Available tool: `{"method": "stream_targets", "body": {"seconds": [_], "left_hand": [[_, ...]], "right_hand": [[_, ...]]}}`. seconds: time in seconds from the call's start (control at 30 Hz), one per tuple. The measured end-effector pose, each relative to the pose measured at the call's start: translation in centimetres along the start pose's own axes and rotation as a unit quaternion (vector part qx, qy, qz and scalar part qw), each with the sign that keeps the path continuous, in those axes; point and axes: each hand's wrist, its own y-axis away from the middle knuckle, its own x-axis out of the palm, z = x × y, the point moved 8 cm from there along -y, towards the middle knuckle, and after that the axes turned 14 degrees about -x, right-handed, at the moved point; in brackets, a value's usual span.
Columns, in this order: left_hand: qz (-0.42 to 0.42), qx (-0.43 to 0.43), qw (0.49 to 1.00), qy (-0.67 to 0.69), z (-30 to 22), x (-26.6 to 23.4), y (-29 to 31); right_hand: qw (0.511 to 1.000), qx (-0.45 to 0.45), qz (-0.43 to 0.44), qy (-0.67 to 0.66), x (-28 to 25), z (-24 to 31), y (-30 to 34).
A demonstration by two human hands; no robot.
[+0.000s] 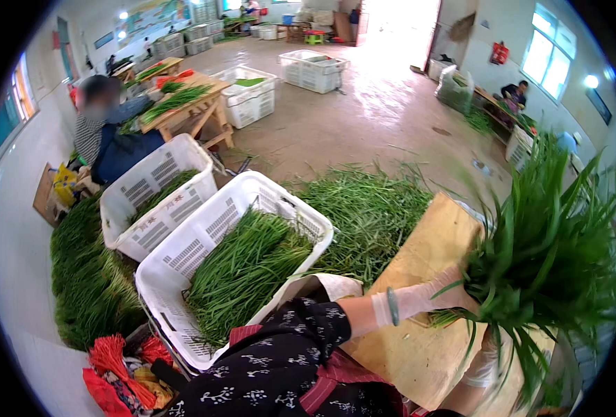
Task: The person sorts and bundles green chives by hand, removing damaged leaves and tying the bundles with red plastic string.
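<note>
A thick bunch of chives (530,257) rises above the right side of the wooden board (398,347), its long leaves fanning up and outward. My left hand (447,292), in a thin clear glove with a green bangle at the wrist, is closed round the lower part of the bunch. Below it is my right hand (487,358), also gloved, close under the bunch. Leaves hide its fingers, so its grip does not show. Short pale-green stem ends (446,317) show on the board beneath my left hand.
A white plastic crate (158,278) of chives stands left of the board, another crate (124,236) beyond it. Loose leaves (363,215) heap on the floor ahead. More chives (89,271) lie along the left wall. A person (103,125) sits by a wooden table (197,101); others work farther off.
</note>
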Motion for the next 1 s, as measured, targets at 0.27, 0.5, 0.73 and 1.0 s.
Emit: {"method": "stream_targets", "body": {"seconds": [0.27,0.5,0.73,1.0], "left_hand": [[0.041,-0.130,0.988,0.068,-4.4,0.7,-0.8],[-0.002,-0.072,0.988,0.136,-1.8,1.5,1.4],[0.152,-0.366,0.828,0.396,-1.4,-3.3,5.8],[-0.359,-0.286,0.819,0.343,7.5,-28.0,17.2]], "right_hand": [[0.992,0.031,-0.089,0.089,4.5,1.6,-2.3],[0.984,0.053,-0.115,0.129,6.7,2.4,-2.7],[0.942,-0.019,-0.138,0.304,8.0,7.4,-5.4],[0.665,-0.135,0.265,0.686,22.5,-9.0,0.2]]}}
